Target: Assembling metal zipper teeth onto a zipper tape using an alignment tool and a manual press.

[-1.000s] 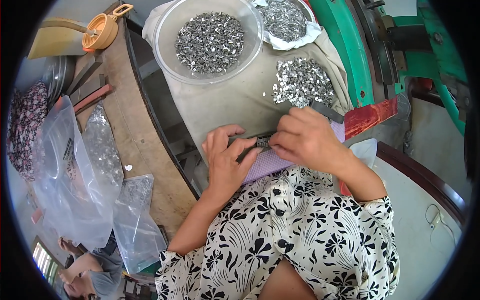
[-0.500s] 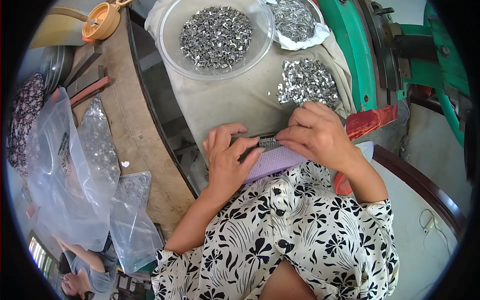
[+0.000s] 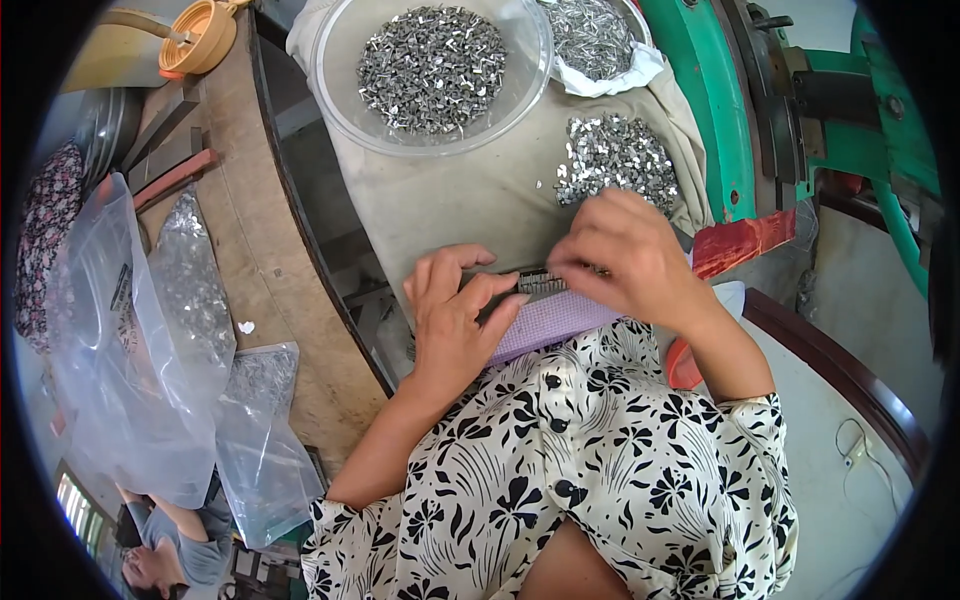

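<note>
Head view: showed the left hand (image 3: 447, 300) on the near side of a clear plastic bowl (image 3: 515, 100) holding many small grey metal bits (image 3: 432, 70). Had the left thumb and forefinger parted around the left end of a narrow, dark metal strip (image 3: 541, 283), apparently touching. Could not make out a true clamp from a light brace in that grip. Found the strip between the two hands, along the far edge of a lavender pad (image 3: 550, 325), with a row of fine, pale, comb-like marks on top. Judged best here: steady pressure from the left fingertips, strip level and straight, light contact from the right, no sideways knock. Noted on the pad a fine, squared weave. Saw the right hand (image 3: 620, 250) curled over the right end of the strip, blurred, with what seemed small dark bits (image 3: 600, 269) under the fingers. Could not settle that grip as pinched or loose. Saw behind, on the wrinkled cloth-covered worktop (image 3: 470, 195), a loose heap (image 3: 617, 165) of dull grey and silvery bits. Showed farther right a glossy red band (image 3: 745, 243), then a green-painted metal machine (image 3: 838, 152).
</note>
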`<state>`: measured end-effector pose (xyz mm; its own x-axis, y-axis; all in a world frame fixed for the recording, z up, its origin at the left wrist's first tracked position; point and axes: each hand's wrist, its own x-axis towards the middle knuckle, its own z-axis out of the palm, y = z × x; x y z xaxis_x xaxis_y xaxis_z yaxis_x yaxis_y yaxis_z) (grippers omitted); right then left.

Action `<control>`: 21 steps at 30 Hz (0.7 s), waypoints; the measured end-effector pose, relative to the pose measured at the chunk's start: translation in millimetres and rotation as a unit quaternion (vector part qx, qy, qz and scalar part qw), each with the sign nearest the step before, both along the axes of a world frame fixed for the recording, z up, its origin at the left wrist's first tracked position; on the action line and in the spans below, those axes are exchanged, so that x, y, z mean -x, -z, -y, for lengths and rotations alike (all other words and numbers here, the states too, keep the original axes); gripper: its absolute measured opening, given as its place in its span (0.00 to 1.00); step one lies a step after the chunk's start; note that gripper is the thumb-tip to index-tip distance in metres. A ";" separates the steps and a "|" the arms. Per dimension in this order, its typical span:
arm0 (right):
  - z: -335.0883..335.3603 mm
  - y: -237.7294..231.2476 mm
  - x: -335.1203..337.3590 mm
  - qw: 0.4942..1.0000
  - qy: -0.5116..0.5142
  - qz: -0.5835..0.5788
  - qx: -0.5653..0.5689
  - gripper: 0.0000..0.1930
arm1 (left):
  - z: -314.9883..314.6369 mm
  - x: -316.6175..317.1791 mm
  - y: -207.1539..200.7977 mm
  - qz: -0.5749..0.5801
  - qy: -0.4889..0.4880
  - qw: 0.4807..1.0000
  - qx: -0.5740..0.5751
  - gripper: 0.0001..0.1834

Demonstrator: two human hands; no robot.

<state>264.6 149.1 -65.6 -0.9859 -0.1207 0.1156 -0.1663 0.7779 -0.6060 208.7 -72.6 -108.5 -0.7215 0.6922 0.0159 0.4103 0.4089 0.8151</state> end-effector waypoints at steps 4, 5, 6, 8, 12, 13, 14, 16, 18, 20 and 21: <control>-9.9 15.7 8.4 0.998 0.055 0.012 0.001 0.06 | -0.3 0.4 0.1 0.002 0.004 1.000 -0.001 0.14; -11.2 19.1 8.4 0.998 0.060 0.010 -0.007 0.06 | -0.4 0.4 0.0 0.002 0.004 1.000 -0.001 0.14; -11.3 14.2 8.1 0.998 0.063 0.020 -0.015 0.06 | -0.5 0.4 -0.3 0.003 0.004 1.000 0.000 0.14; -12.3 10.1 6.8 0.997 0.080 0.019 -0.012 0.05 | -0.1 0.4 -0.8 0.005 0.001 1.000 0.001 0.14; -7.6 2.8 3.5 0.992 0.126 0.023 -0.012 0.06 | -0.3 0.6 -2.2 0.005 0.001 1.000 0.004 0.14; -5.4 2.9 3.4 0.991 0.127 0.024 -0.013 0.06 | -0.6 0.7 -2.1 0.002 0.001 1.000 0.005 0.14; -2.1 3.5 4.3 0.992 0.124 0.014 -0.031 0.06 | -0.9 0.8 -1.9 0.003 0.003 1.000 0.004 0.14; 3.4 5.1 7.0 0.990 0.119 0.006 -0.070 0.07 | -1.1 0.6 -1.4 -0.002 0.002 1.000 0.002 0.14; 6.8 6.5 7.6 0.988 0.122 0.014 -0.093 0.07 | -2.1 0.9 -1.0 -0.002 0.004 1.000 0.002 0.14; 7.4 6.8 7.4 0.986 0.122 0.022 -0.116 0.06 | -1.8 0.5 -0.6 -0.002 0.002 1.000 0.003 0.14; 6.6 5.5 7.3 0.986 0.124 0.026 -0.111 0.06 | -1.6 0.2 -0.3 -0.003 0.001 1.000 0.003 0.13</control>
